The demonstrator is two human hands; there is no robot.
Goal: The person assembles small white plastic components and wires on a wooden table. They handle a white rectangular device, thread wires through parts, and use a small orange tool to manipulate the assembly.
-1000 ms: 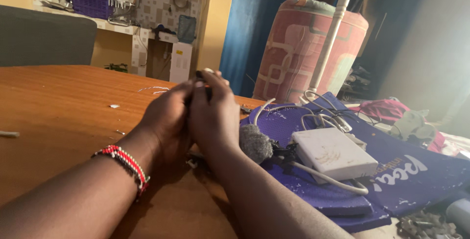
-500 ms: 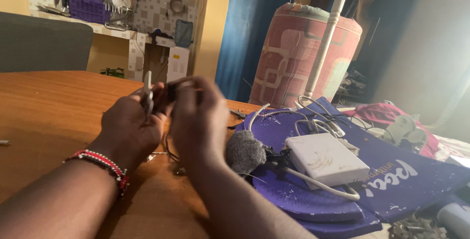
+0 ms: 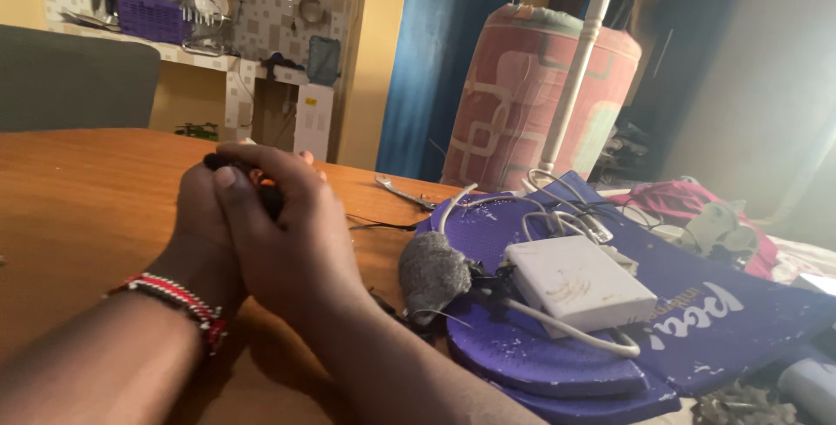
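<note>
Hands: left hand and right hand pressed together, both closed round a small dark object, mostly hidden | Position: raised just above wooden worktop, likely for a steadier two-handed grip | Nearby: white adapter on purple board.

i saw a small dark tool clamped between both hands above the wooden table. only a little of it showed: a black tip poked out at the upper left, past the knuckles, and a short black stretch with a hint of orange sat between the fingers. it lay roughly level, tilted slightly. the left hand cupped it from behind and the right hand wrapped over the front. i could not tell its full shape.
</note>
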